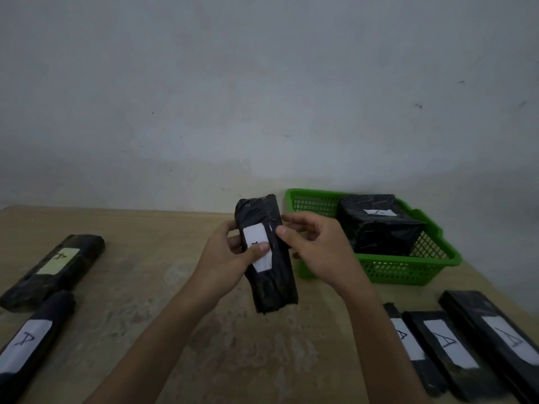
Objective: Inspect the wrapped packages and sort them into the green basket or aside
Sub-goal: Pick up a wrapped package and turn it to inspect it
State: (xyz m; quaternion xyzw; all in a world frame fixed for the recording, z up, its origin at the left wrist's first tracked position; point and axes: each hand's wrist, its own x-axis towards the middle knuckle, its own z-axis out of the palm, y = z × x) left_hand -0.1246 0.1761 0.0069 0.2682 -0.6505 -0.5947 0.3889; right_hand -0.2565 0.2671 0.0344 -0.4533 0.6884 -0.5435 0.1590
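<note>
A long black wrapped package (269,275) with a white label is held upright above the table centre. My left hand (224,258) grips its left side, thumb lying over the label. My right hand (315,246) pinches its right edge with thumb and fingers. The green basket (408,271) stands just right of my hands and holds one bulky black package (376,225) labelled A.
Two long black packages (55,269) (32,342) lie at the table's left. Three labelled A (414,348) (449,351) (495,333) lie at the front right. A bare wall stands behind the wooden table (151,287).
</note>
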